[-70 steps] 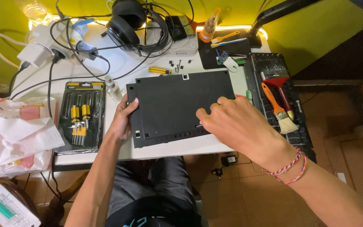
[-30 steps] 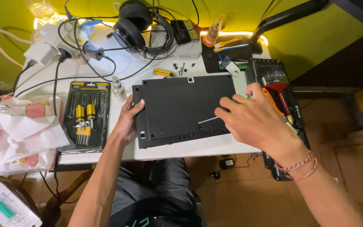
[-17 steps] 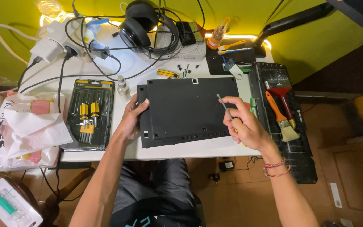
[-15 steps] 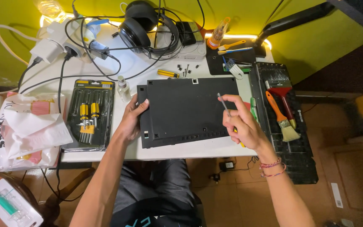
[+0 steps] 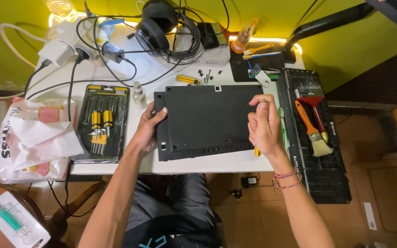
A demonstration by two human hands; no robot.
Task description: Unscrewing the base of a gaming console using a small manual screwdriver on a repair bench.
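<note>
both hands on black panel

A flat black laptop lies bottom-side up on the white table, its long edges running left to right and its base panel dotted with small screw holes. A thin screwdriver with a yellow handle stands at its right edge.

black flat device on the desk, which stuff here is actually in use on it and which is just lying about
In use:
- black flat device
- left hand, gripping its left edge
- right hand, holding a small yellow-handled screwdriver at its right edge

Lying about:
- headphones
- screwdriver set
- paintbrushes
- plastic bag
- small bottle
</note>
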